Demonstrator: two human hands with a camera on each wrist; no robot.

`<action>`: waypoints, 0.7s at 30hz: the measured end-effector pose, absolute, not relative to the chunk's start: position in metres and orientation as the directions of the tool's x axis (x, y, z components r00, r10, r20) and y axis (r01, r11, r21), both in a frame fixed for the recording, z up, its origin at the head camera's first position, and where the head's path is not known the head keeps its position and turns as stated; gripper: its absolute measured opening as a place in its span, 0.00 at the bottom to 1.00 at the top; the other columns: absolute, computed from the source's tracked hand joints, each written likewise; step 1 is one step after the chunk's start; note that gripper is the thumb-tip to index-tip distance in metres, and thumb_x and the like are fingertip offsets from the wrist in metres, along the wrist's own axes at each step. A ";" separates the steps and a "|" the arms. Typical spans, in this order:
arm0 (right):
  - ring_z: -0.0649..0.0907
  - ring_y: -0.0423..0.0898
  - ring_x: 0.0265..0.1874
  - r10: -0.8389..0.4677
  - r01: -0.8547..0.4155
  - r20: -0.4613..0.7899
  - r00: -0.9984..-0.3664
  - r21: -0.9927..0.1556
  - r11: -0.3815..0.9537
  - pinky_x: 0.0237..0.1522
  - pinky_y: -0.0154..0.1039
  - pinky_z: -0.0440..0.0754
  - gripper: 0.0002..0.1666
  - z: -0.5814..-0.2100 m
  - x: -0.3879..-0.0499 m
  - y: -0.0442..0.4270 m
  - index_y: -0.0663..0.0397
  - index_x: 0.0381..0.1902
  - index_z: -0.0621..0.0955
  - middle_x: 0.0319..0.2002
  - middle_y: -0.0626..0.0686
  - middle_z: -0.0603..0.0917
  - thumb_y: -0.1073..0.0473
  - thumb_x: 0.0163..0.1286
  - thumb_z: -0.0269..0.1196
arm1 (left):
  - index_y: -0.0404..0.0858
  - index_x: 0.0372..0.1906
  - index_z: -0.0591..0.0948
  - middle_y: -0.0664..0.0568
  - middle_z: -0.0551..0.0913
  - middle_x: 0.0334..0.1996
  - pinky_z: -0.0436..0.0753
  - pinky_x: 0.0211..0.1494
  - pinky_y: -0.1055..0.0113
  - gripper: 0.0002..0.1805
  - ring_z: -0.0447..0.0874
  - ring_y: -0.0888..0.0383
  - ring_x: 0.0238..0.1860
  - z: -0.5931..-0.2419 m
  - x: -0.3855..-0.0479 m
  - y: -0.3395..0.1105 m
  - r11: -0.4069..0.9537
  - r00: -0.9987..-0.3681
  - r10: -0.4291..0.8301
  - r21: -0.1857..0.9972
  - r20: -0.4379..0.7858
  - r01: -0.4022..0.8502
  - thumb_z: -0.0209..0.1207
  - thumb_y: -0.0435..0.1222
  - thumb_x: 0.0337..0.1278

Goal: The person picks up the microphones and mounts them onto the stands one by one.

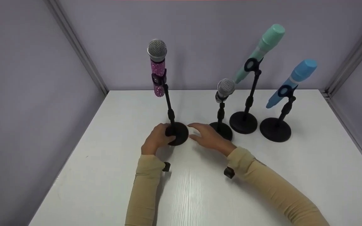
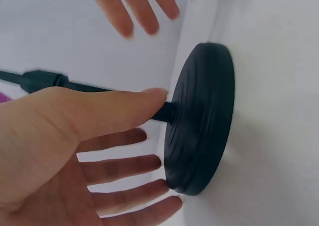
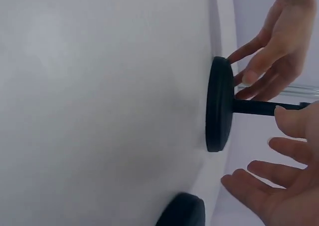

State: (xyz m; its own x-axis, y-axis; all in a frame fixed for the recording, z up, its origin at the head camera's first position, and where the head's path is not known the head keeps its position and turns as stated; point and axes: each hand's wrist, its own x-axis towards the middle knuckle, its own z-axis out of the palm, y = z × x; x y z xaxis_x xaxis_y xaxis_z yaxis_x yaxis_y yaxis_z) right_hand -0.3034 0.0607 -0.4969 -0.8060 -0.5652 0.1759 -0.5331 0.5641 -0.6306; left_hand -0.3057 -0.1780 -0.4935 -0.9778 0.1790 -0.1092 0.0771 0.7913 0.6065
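A pink glitter microphone with a silver mesh head sits tilted in the clip of a black desk stand. Around the left side of that stand's round base is my left hand, thumb over the base and fingers spread. In the left wrist view the left hand has loosely straight fingers near the base; whether they touch it is hard to tell. My right hand hovers at the base's right side, thumb and fingers apart. The right wrist view shows nothing in the right hand.
Behind my right hand stands a silver-headed microphone on a short stand. Farther right are a mint green microphone and a blue microphone, each on a black stand. Grey walls border the white table at the back and sides.
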 end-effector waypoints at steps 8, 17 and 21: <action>0.78 0.63 0.67 -0.519 -0.541 0.216 -0.827 -0.561 0.627 0.69 0.60 0.75 0.28 -0.479 -0.268 0.109 0.67 0.69 0.74 0.66 0.66 0.79 0.56 0.78 0.60 | 0.30 0.68 0.76 0.34 0.80 0.61 0.78 0.68 0.45 0.28 0.79 0.39 0.65 -0.492 -0.286 -0.172 0.853 -0.987 0.150 0.513 -0.061 0.098 0.65 0.38 0.67; 0.74 0.70 0.70 -0.412 -0.467 0.225 -0.883 -0.520 0.715 0.70 0.67 0.72 0.30 -0.460 -0.239 0.149 0.67 0.70 0.73 0.71 0.72 0.72 0.54 0.79 0.59 | 0.33 0.71 0.73 0.33 0.77 0.67 0.82 0.58 0.37 0.31 0.77 0.34 0.66 -0.494 -0.264 -0.168 0.923 -0.984 0.164 0.340 0.069 0.178 0.65 0.39 0.67; 0.69 0.76 0.70 -0.362 -0.424 0.222 -0.905 -0.439 0.792 0.66 0.73 0.71 0.33 -0.456 -0.225 0.160 0.66 0.73 0.70 0.74 0.76 0.64 0.50 0.79 0.59 | 0.34 0.70 0.74 0.34 0.77 0.68 0.83 0.55 0.37 0.31 0.77 0.34 0.66 -0.490 -0.252 -0.159 0.936 -0.969 0.188 0.270 0.160 0.226 0.65 0.41 0.66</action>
